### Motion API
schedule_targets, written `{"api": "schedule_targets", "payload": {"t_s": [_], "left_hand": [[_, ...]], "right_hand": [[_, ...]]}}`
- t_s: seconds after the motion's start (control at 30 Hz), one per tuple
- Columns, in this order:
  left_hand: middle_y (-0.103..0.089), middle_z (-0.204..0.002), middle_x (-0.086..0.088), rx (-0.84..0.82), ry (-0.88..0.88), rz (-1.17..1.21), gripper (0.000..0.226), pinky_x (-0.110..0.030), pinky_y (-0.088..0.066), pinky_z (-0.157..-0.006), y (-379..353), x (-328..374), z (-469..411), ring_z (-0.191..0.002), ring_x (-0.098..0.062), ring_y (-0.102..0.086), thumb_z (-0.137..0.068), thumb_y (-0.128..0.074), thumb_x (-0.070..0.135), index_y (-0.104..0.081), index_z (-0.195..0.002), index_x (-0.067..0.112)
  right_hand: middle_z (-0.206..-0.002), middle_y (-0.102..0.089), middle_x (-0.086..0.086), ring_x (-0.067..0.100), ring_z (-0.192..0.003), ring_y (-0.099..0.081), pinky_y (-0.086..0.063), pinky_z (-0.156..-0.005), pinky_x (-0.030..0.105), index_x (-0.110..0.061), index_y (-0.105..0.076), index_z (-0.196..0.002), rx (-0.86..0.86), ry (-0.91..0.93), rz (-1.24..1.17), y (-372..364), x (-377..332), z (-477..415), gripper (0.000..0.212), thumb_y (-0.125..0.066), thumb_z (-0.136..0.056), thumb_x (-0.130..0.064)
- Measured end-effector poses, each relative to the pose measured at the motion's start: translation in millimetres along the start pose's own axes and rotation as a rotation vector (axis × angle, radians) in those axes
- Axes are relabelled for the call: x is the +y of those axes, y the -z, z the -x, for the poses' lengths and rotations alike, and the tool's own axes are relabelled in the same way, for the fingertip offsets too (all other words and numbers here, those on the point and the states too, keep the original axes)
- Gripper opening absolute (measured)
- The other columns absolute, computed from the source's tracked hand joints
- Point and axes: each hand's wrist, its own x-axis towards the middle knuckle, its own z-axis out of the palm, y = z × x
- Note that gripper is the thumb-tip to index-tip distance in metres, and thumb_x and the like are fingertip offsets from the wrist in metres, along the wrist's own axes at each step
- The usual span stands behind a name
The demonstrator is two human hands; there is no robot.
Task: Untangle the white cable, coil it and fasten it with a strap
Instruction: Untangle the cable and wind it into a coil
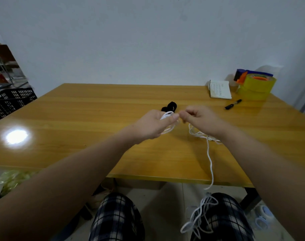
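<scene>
One wooden tabletop fills the middle, with one black slatted crate beyond its far left corner. Two bare hands meet over the centre. The left hand has its grip closed round several loops of the one white cable. The right hand is just beside it, its grip pinched on the same cable. From there the cable lies in loose bends on the tabletop, runs over the near edge and ends in a tangle on the person's right knee. At the far right corner stand two stacked yellow tape rolls, with one notebook beside them. One black strap lies curled just beyond the left hand. One black pen lies near the notebook.
</scene>
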Motion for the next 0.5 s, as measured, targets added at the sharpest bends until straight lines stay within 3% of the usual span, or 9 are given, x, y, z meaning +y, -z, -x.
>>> {"api": "schedule_targets", "payload": {"t_s": [0.07, 0.13, 0.2, 0.27, 0.37, 0.5], "left_hand": [[-0.024, -0.048, 0.005, -0.006, 0.027, 0.281, 0.048, -0.018, -0.013, -0.038, -4.8, 0.5, -1.9, -0.039, -0.009, -0.019, -0.097, -0.044, 0.044, -0.045, -0.058, 0.016], [-0.025, -0.049, 0.004, -0.01, 0.074, 0.49, 0.05, -0.015, -0.01, -0.036, -6.5, 2.9, -5.5, -0.037, -0.006, -0.019, -0.097, -0.038, 0.046, -0.035, -0.055, 0.02], [-0.028, -0.046, 0.005, -0.026, 0.119, 0.646, 0.055, -0.011, -0.009, -0.034, -4.7, 4.9, -10.2, -0.031, -0.002, -0.019, -0.096, -0.036, 0.05, -0.036, -0.05, 0.019], [-0.024, -0.041, 0.007, -0.025, 0.147, 0.698, 0.058, -0.009, -0.009, -0.032, -3.2, 7.1, -12.3, -0.029, -0.002, -0.017, -0.095, -0.035, 0.053, -0.035, -0.046, 0.021], [-0.018, -0.045, 0.008, 0.089, 0.138, 0.556, 0.05, -0.015, -0.015, -0.034, -1.9, 5.7, -14.2, -0.034, -0.006, -0.015, -0.094, -0.043, 0.053, -0.03, -0.056, 0.022], [-0.023, -0.045, 0.009, 0.24, 0.1, 0.358, 0.04, -0.024, -0.035, -0.046, 3.6, -4.0, -16.4, -0.04, -0.01, -0.023, -0.089, -0.059, 0.045, -0.051, -0.072, 0.01]], "right_hand": [[-0.065, -0.057, -0.019, -0.011, -0.056, -0.052, -0.04, -0.055, 0.009, -0.013, -0.06, -0.108, -0.068, -0.025, -0.181, -2.2, -14.6, 4.8, 0.032, -0.04, -0.094, -0.033], [-0.051, -0.055, -0.03, -0.016, -0.05, -0.051, -0.04, -0.049, 0.005, -0.014, -0.05, -0.121, -0.157, -0.005, -0.278, -4.9, -20.2, 6.7, 0.042, -0.037, -0.087, -0.034], [-0.047, -0.054, -0.025, -0.01, -0.043, -0.049, -0.038, -0.043, 0.007, -0.012, -0.054, -0.112, -0.172, 0.014, -0.301, -10.9, -23.1, 5.9, 0.027, -0.048, -0.088, -0.024], [-0.048, -0.055, -0.013, -0.005, -0.04, -0.046, -0.034, -0.042, 0.008, -0.009, -0.061, -0.092, -0.066, -0.02, -0.347, -15.5, -22.3, 2.9, 0.009, -0.054, -0.091, -0.015], [-0.05, -0.045, -0.006, -0.001, -0.038, -0.038, -0.029, -0.043, 0.008, -0.003, -0.053, -0.069, 0.061, -0.059, -0.315, -19.9, -14.1, 1.0, 0.034, -0.049, -0.095, -0.023], [-0.053, -0.03, 0.0, 0.003, -0.042, -0.026, -0.022, -0.047, 0.019, -0.005, -0.048, -0.067, 0.093, -0.134, -0.266, -23.1, -3.5, 2.1, 0.045, -0.042, -0.095, -0.04]]}}
